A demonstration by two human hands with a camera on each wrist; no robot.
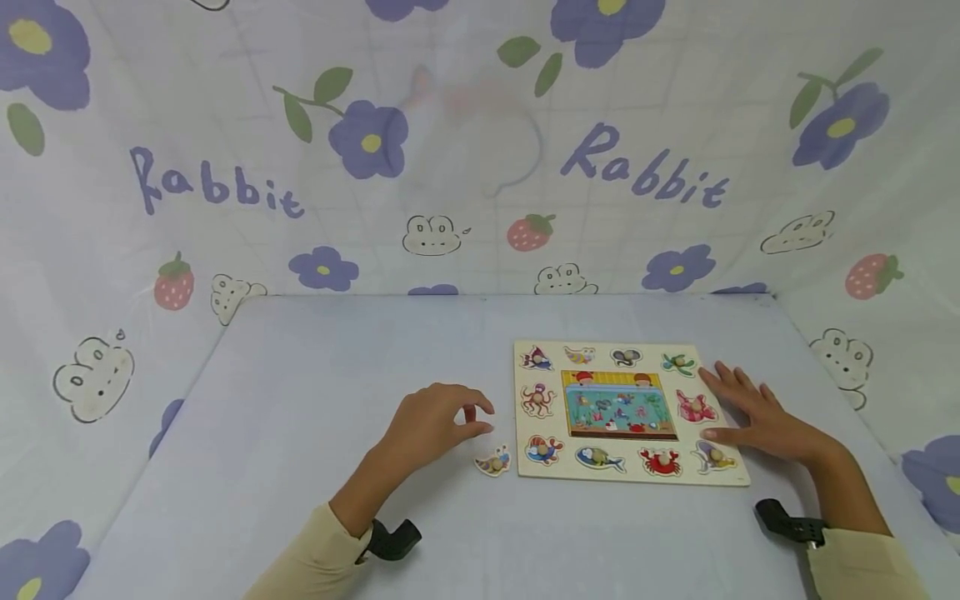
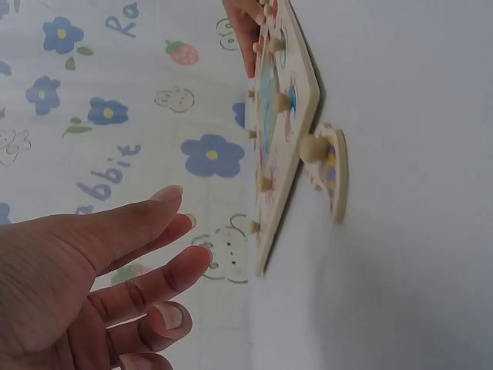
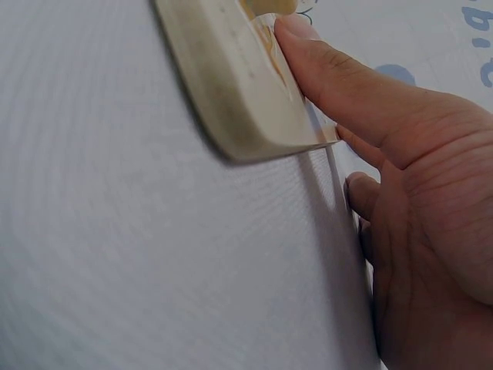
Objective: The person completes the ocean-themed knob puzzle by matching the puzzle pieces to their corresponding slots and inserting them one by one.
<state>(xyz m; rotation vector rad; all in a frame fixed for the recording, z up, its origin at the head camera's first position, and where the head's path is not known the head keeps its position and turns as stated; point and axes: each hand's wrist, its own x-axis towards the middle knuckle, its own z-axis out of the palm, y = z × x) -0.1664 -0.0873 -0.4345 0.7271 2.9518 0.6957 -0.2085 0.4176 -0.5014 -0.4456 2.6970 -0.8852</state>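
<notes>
A wooden peg puzzle board (image 1: 619, 457) lies flat on the table, with knobbed sea-animal pieces around a printed aquarium picture. Just off its left edge is a loose wooden puzzle piece (image 1: 492, 461), a small animal shape in yellow and purple with a round knob (image 2: 313, 147). My left hand (image 1: 431, 425) hovers above and left of this piece, thumb and fingers bent but apart, nothing between them. At the board's right edge rests my right hand (image 1: 765, 421), fingers spread along the side. Its thumb (image 3: 339, 73) touches the board's top near the lower right piece.
A white cloth-covered table (image 1: 322, 350) runs back to a printed curtain (image 1: 480, 183) with flowers and rabbits, which also hangs at both sides. In the board's top row, a yellow animal picture (image 1: 580, 355) shows without a knob. Each wrist wears a black camera (image 1: 395, 540).
</notes>
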